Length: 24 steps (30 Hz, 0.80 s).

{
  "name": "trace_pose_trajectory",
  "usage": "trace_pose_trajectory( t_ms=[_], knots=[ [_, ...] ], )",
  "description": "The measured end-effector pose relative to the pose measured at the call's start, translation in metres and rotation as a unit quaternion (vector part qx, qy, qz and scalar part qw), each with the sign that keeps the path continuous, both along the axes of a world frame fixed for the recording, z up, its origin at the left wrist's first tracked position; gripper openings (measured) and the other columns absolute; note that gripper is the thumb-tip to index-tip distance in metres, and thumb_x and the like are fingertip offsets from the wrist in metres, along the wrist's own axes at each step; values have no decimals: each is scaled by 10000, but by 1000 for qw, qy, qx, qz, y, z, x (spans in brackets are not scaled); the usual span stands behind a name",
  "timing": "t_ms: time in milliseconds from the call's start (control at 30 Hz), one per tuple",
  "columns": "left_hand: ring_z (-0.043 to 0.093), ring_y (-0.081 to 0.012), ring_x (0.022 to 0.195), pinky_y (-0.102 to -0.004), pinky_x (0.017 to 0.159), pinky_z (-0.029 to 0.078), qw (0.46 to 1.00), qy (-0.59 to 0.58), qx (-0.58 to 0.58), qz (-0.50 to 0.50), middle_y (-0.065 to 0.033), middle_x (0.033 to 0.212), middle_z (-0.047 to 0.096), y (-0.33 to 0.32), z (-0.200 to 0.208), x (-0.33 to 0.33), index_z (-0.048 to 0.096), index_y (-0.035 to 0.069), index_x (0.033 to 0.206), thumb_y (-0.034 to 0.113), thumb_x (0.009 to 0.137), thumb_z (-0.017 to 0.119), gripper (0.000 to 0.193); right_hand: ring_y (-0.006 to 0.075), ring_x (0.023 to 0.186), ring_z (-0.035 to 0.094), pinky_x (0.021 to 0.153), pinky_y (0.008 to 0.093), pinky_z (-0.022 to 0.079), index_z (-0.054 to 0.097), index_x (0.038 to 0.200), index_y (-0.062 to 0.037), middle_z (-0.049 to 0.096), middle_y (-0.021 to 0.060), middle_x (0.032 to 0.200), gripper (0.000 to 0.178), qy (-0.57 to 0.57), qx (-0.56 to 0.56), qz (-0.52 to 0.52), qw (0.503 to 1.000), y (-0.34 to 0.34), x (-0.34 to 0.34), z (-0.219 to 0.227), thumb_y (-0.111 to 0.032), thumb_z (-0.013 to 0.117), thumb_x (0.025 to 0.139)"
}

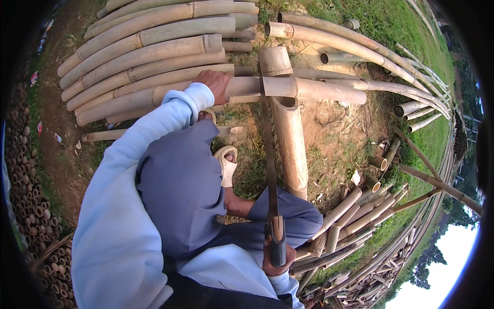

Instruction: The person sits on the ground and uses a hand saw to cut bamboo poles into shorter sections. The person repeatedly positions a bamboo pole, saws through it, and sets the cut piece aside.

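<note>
Sawing a bamboo pole outdoors, one hand on the pole and one on the saw.

The left hand (pixel 215 85) presses down on a thick bamboo pole (pixel 319 91) that lies crosswise over a second pole (pixel 289 139) running toward the person; its fingers curl over the top of the pole. The right hand (pixel 278 260) is clenched around the handle of a long saw (pixel 268 154), whose blade reaches up to the crosswise pole near where the two poles cross. A sandalled foot (pixel 227 164) rests on the ground just beside the lower pole. A stack of long bamboo poles (pixel 149 51) lies close behind the left hand, short cut pieces (pixel 355 213) are heaped to the right, and thin canes (pixel 437 185) slant beyond them over grass (pixel 391 23).
</note>
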<state>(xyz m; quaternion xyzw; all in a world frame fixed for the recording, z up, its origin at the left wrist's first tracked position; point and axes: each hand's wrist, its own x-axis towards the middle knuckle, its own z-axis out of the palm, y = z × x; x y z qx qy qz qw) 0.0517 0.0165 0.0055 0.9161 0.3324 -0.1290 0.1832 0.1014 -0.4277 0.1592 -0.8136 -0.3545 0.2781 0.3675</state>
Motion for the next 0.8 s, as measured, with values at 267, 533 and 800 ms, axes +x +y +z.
trace_pose_trajectory(
  t_ms=[267, 533, 800],
  knots=[
    [675, -401, 1000, -476, 911, 527, 1000, -25, -1, -9, -214, 1062, 710, 4, 2, 1, 605, 74, 1277, 382, 705, 793, 676, 127, 711, 608, 685, 301, 512, 667, 984, 35, 656, 88, 764, 162, 87, 38, -29, 995, 81, 28, -53, -17, 686, 833],
    [689, -394, 963, -472, 879, 537, 1000, -20, -4, -12, -221, 1020, 716, 4, -6, 4, 608, 56, 1265, 392, 706, 788, 677, 142, 813, 674, 792, 295, 526, 665, 1041, 72, 719, 125, 899, 218, 89, -28, -2, 996, 42, 33, -34, -39, 726, 864],
    [692, -396, 931, -471, 855, 542, 1000, -10, 0, -12, -215, 995, 718, 6, 5, -4, 619, 51, 1219, 383, 699, 781, 638, 176, 941, 698, 842, 322, 535, 683, 1159, 29, 737, 169, 972, 327, 1, 29, 18, 999, -5, -3, -11, -11, 668, 835]
  ],
)
